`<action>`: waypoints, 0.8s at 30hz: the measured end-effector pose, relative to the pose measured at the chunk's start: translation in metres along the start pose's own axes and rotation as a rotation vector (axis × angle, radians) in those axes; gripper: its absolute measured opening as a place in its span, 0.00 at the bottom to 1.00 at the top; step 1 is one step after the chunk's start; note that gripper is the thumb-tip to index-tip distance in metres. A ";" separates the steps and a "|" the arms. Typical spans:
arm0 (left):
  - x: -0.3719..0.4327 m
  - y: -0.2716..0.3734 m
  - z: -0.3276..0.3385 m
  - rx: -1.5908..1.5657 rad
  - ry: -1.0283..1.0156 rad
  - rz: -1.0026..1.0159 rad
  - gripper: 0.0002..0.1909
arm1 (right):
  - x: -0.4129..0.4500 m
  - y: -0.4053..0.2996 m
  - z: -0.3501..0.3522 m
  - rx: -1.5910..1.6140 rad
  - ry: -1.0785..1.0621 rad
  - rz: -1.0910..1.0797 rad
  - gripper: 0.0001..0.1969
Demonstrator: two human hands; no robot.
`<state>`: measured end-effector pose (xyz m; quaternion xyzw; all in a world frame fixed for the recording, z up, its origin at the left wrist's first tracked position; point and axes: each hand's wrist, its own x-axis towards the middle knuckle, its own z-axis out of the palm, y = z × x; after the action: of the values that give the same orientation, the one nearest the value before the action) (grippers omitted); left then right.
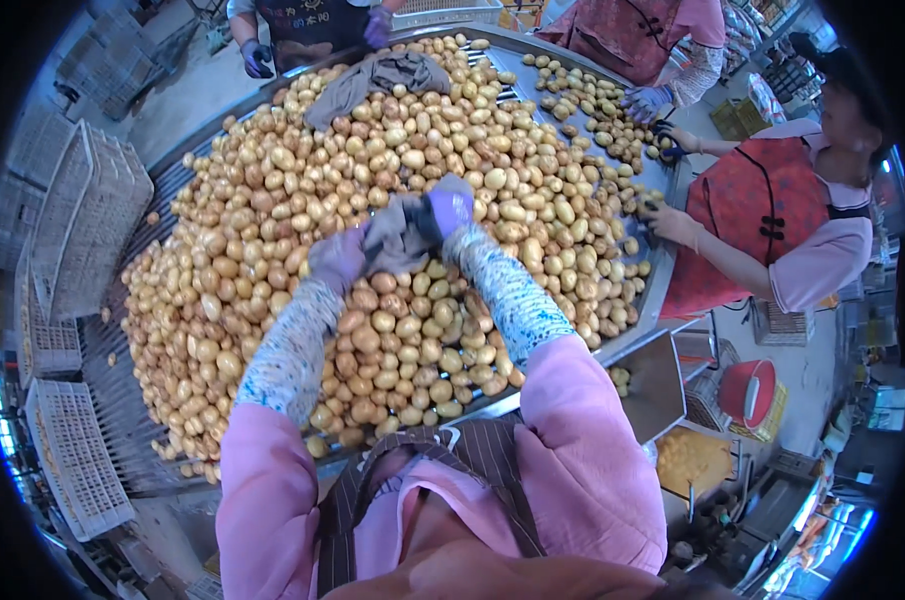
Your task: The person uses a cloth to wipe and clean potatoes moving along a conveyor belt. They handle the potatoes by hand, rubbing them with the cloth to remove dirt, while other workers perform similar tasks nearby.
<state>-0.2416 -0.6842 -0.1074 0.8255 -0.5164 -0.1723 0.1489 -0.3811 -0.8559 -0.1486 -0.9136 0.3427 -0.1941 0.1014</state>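
Note:
Both hands wear purple gloves and hold a crumpled grey cloth (pixel 396 238) between them, over the middle of a heap of round, yellow-brown produce (pixel 272 217). I cannot tell whether these are fruits or small potatoes. My left hand (pixel 338 259) grips the cloth's left side. At its upper right, my right hand (pixel 451 206) is closed on the cloth, with something dark showing by the fingers. Whether a single piece is wrapped inside is hidden. Patterned sleeves cover both forearms.
The heap lies on a slatted metal sorting table (pixel 115 420). A second grey cloth (pixel 381 81) rests on its far side. Plastic crates (pixel 81 457) line the left. Co-workers stand at the far side and right, one with a hand (pixel 674 223) at the produce. A red bucket (pixel 747 394) stands right.

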 end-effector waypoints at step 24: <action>0.046 -0.002 0.035 0.321 -0.055 -0.107 0.34 | 0.031 -0.013 0.051 -0.039 0.060 0.060 0.23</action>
<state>-0.2366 -0.7271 -0.1453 0.8600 -0.4965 -0.1176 -0.0084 -0.3304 -0.8640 -0.1818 -0.8985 0.3764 -0.2117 0.0790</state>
